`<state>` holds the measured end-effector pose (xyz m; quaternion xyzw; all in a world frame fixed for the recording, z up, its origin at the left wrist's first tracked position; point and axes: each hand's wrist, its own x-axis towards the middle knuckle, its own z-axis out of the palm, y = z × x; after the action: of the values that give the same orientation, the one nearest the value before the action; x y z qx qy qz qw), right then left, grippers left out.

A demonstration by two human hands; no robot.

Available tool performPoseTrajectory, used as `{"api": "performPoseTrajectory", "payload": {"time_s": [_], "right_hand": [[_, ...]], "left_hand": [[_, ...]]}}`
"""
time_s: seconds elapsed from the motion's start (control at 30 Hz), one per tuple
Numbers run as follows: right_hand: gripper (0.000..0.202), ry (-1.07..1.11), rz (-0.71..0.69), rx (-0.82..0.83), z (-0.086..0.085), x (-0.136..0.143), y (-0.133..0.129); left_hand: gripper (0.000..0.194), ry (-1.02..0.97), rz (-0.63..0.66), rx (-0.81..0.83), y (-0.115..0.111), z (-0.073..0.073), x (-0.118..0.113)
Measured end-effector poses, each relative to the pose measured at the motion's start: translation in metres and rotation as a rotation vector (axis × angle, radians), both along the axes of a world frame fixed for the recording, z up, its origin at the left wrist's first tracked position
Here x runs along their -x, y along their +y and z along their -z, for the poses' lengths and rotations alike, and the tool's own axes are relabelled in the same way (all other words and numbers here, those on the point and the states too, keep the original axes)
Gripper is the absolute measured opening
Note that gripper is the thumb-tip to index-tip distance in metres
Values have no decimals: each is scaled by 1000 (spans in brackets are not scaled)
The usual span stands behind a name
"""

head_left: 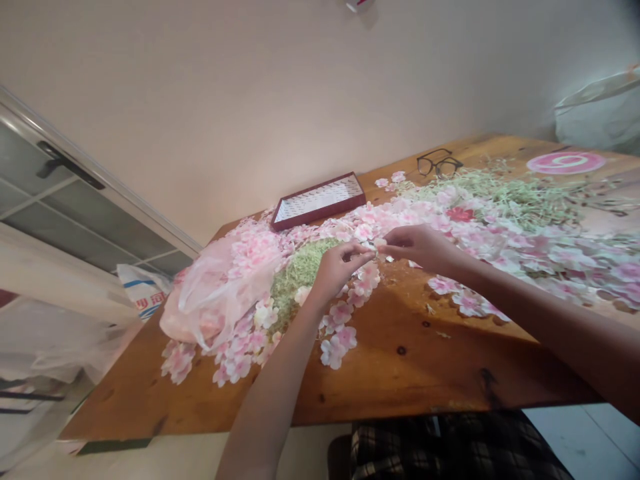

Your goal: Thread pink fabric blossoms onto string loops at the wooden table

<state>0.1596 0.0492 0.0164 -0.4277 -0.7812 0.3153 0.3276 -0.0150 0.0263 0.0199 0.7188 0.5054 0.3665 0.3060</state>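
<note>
Above the middle of the wooden table (425, 360), my two hands almost meet. My left hand (341, 267) has its fingers pinched together at a small pale flower piece (373, 246). From the right, my right hand (413, 245) pinches the other side of the pale piece; its exact shape is too small to tell. Pink and white fabric petals (420, 213) lie behind the hands. Under and beside my left hand is a heap of light green stems (303, 267), with petals (341, 337) strung around it.
A clear plastic bag of pink petals (220, 287) lies at the left. Behind are a dark red box (320, 200) and eyeglasses (439, 164). More green stems (530, 193) and a pink disc (566, 163) lie at the right.
</note>
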Motion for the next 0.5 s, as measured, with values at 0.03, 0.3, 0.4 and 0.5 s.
{"api": "performPoseTrajectory", "payload": {"time_s": [0.03, 0.3, 0.4, 0.5], "right_hand": [[36, -18, 9, -14, 0, 0, 0], [34, -9, 4, 29, -2, 5, -4], [33, 43, -22, 39, -3, 6, -6], [30, 120, -47, 100, -3, 6, -7]], "left_hand": [[27, 6, 3, -1, -1, 0, 0], [24, -50, 28, 5, -1, 4, -3], [24, -90, 32, 5, 0, 6, -4], [25, -119, 14, 21, 1, 6, -5]]}}
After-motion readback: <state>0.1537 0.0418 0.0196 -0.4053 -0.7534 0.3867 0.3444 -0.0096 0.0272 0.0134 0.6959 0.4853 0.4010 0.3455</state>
